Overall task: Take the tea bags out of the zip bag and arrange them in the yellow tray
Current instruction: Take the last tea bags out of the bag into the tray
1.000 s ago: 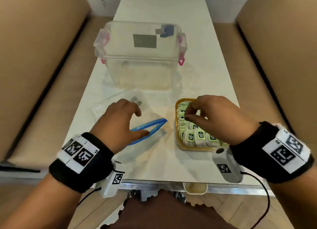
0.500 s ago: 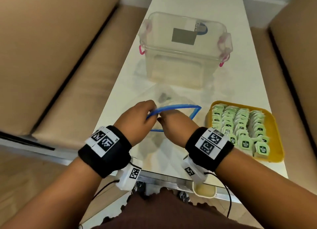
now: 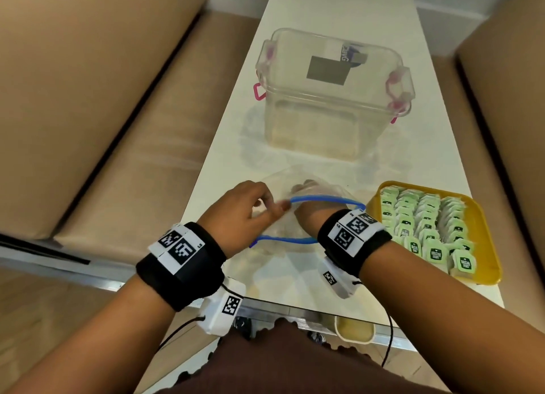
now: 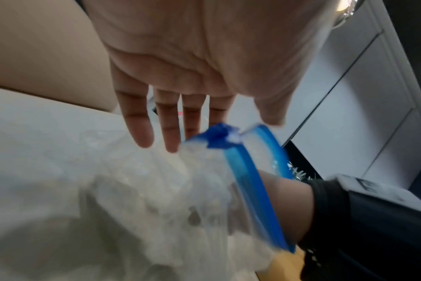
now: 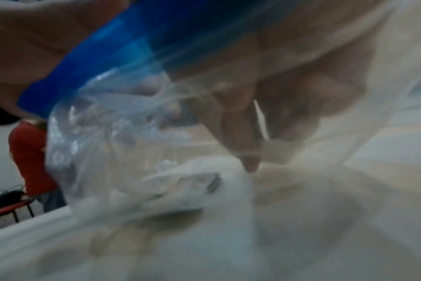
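At the near end of the table (image 3: 298, 19), a right hand (image 3: 306, 213) reaches inside the zip bag (image 3: 303, 187), whose mouth the left hand (image 3: 241, 213) pinches open; its grip on a last tea bag (image 5: 178, 182) is unclear. Filled yellow tray (image 3: 483, 228) sits right.

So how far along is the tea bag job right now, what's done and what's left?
Mostly done, it seems: four rows of green tea bags fill the yellow tray. In hand: the left hand pinches the zip bag open by its blue rim while the right hand reaches inside. Left: something pale lies in the bag's bottom, too blurred to identify; if a tea bag, it needs placing.
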Demonstrator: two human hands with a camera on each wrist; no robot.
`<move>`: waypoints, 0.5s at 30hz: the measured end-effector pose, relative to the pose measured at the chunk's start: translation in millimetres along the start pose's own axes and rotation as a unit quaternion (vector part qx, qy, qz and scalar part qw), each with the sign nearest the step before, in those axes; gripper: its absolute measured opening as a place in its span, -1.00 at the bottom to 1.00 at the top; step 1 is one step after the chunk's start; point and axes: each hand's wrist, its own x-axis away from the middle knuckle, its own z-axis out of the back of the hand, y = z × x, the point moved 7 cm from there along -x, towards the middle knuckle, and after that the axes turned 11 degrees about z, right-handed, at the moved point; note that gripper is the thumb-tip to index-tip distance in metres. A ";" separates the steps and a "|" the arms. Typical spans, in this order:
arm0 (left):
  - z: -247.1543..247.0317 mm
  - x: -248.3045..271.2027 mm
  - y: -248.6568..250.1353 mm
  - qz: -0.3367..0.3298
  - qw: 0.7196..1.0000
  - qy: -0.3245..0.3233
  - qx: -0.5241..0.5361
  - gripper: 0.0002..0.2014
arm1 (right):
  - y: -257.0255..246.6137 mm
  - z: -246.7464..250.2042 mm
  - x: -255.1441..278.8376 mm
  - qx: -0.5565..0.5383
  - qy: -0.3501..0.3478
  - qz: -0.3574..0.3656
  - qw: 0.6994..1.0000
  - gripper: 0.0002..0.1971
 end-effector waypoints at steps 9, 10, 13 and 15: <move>1.8 -12.3 -51.2 0.119 0.982 -0.003 -0.145 -0.47 | -24.5 -13.9 22.1 -0.151 -0.005 0.099 0.983 -0.57; -0.1 -13.7 -52.5 0.116 0.983 -0.001 -0.142 -0.45 | -28.4 -17.5 21.7 -0.151 -0.020 0.109 0.982 -0.52; -1.3 -17.8 -58.7 0.130 0.984 0.012 -0.123 -0.40 | -36.6 -19.5 21.3 -0.165 -0.038 0.108 0.980 -0.53; -1.3 -19.7 -62.7 0.144 0.984 0.020 -0.103 -0.34 | -41.1 -21.2 17.7 -0.138 -0.039 0.114 0.983 -0.60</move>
